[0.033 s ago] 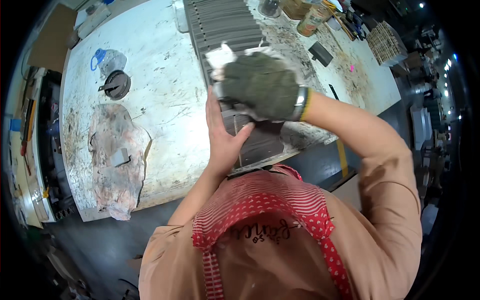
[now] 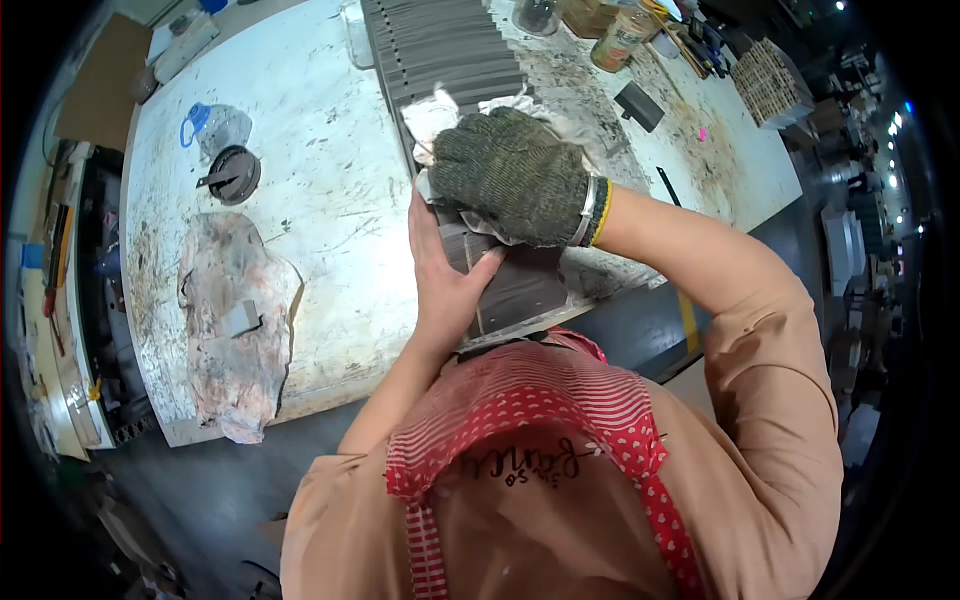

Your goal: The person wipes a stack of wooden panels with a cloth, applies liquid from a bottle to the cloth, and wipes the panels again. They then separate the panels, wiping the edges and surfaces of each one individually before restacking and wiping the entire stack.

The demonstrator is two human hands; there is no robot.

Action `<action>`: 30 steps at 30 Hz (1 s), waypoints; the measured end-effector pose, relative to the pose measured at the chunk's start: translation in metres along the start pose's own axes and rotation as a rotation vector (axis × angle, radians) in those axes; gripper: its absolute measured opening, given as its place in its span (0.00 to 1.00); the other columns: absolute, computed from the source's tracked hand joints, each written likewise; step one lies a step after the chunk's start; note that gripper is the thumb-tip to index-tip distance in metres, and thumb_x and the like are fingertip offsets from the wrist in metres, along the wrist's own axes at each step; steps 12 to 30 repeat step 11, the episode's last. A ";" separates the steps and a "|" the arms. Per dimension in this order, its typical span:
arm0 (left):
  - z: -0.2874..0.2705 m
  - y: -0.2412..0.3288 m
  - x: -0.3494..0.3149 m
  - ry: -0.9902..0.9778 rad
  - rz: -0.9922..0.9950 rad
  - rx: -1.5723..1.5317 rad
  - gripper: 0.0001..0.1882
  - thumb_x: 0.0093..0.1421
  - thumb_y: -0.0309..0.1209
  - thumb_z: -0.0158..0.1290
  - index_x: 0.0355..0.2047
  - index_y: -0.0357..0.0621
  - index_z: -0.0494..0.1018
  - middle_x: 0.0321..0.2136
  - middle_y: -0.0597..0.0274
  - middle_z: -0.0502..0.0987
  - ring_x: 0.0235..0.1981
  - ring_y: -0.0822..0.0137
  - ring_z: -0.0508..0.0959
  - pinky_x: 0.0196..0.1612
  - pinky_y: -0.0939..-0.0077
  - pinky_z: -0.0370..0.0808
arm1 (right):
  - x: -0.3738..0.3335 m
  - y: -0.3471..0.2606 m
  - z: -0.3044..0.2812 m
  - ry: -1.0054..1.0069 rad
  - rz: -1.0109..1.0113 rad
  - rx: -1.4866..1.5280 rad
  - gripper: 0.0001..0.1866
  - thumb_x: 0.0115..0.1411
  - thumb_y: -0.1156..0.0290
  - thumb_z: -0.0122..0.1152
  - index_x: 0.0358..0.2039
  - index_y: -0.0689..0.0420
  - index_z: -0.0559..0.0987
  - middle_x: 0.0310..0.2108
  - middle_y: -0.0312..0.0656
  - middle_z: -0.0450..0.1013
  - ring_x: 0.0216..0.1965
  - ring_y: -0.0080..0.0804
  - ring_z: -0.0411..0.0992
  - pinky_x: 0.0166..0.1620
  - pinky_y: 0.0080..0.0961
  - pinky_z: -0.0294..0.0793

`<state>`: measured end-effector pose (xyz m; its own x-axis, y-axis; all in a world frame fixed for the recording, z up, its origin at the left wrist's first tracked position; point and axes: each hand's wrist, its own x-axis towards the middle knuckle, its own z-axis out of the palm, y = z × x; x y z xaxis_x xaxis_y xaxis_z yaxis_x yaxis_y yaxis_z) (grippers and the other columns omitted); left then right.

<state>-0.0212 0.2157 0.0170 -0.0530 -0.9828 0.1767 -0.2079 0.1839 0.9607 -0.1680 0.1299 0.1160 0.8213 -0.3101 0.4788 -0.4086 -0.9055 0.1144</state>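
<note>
A long dark grey ridged stack of thin strips (image 2: 450, 50) runs from the far edge of the table toward me. My right hand (image 2: 515, 175), in a dark green-grey knit glove, is closed over a crumpled white cloth (image 2: 432, 118) and rests on top of the stack. Bits of cloth stick out around the glove and hide the surface below. My bare left hand (image 2: 445, 285) grips the stack's left side near its close end, fingers along the edge and thumb over the top.
Left on the white stained table (image 2: 340, 240) are a stained rag (image 2: 240, 370) with a small grey block (image 2: 241, 318) on it, a dark round lid (image 2: 234, 175) and a clear plastic bottle (image 2: 220, 128). At right lie a dark scraper (image 2: 638, 106), a labelled jar (image 2: 620, 42) and a wicker basket (image 2: 770, 85).
My gloved right hand has shifted slightly left with the cloth, and its earlier motion blur is gone. My left hand stays at nearly the same place.
</note>
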 end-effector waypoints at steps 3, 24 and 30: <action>-0.003 0.007 0.001 0.011 0.038 0.060 0.55 0.46 0.30 0.64 0.67 0.39 0.40 0.67 0.46 0.44 0.67 0.48 0.46 0.67 0.60 0.47 | -0.019 0.017 -0.032 -0.207 0.142 0.111 0.12 0.57 0.64 0.52 0.40 0.52 0.76 0.33 0.39 0.73 0.32 0.34 0.73 0.37 0.34 0.73; -0.012 0.016 0.021 -0.011 0.029 0.099 0.56 0.45 0.26 0.63 0.68 0.43 0.36 0.64 0.45 0.50 0.62 0.55 0.58 0.63 0.64 0.57 | -0.006 0.033 -0.061 0.007 0.190 0.074 0.31 0.58 0.66 0.59 0.62 0.48 0.64 0.43 0.35 0.75 0.38 0.30 0.73 0.44 0.27 0.72; -0.012 0.016 0.021 -0.011 0.029 0.099 0.56 0.45 0.26 0.63 0.68 0.43 0.36 0.64 0.45 0.50 0.62 0.55 0.58 0.63 0.64 0.57 | -0.006 0.033 -0.061 0.007 0.190 0.074 0.31 0.58 0.66 0.59 0.62 0.48 0.64 0.43 0.35 0.75 0.38 0.30 0.73 0.44 0.27 0.72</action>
